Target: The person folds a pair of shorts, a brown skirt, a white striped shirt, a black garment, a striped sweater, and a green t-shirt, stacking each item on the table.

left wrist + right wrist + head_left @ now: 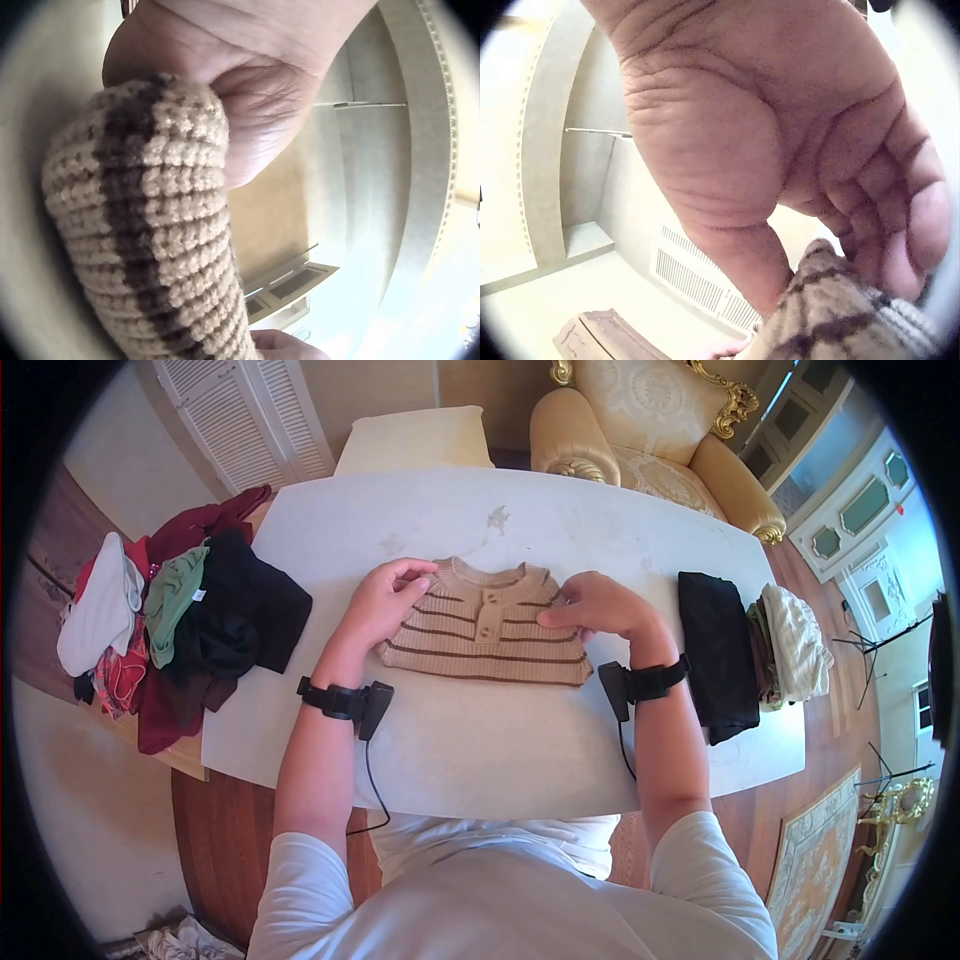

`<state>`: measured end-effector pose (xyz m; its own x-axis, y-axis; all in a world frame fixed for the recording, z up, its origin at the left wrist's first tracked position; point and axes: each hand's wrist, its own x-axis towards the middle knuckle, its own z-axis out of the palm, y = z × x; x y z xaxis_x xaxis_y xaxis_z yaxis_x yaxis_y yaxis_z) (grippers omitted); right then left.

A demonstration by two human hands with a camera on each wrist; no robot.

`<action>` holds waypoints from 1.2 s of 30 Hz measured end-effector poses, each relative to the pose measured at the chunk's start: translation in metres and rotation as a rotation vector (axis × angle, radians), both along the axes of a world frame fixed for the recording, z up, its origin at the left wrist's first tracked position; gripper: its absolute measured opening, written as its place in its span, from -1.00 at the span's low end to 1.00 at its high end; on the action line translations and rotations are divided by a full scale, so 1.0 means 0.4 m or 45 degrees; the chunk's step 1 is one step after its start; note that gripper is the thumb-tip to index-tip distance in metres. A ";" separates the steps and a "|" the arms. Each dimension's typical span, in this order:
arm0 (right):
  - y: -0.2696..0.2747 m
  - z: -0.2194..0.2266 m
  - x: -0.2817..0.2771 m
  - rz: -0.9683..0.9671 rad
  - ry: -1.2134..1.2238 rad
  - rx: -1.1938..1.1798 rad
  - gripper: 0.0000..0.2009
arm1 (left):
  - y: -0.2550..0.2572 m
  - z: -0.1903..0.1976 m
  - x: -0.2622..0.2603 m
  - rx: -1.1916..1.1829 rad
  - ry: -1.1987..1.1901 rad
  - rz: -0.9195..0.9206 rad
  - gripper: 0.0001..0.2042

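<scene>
A beige knitted sweater [480,630] with dark brown stripes and a short buttoned placket lies folded on the white table, its neckline facing away from me. My left hand [388,602] holds its left shoulder edge, thumb and fingers close together there. In the left wrist view, the thick ribbed fold [150,217] covers those fingertips. On the opposite side, my right hand [612,606] grips the other shoulder edge, thumb on top. The right wrist view has striped knit [825,307] between this thumb and the curled fingers.
A loose heap of clothes, with a black garment [245,605] and a green one [178,595], lies at the left. Folded black fabric [718,660] and a pale folded pile [795,645] sit at the right edge. Beyond the table [480,760] stands a gold armchair [650,440].
</scene>
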<state>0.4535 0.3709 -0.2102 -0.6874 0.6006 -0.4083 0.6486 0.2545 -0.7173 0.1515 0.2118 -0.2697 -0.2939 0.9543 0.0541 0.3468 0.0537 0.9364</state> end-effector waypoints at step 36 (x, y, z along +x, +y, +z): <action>0.001 0.006 -0.003 0.070 -0.027 0.235 -0.47 | -0.018 0.050 0.001 -0.231 -0.369 -0.142 -0.40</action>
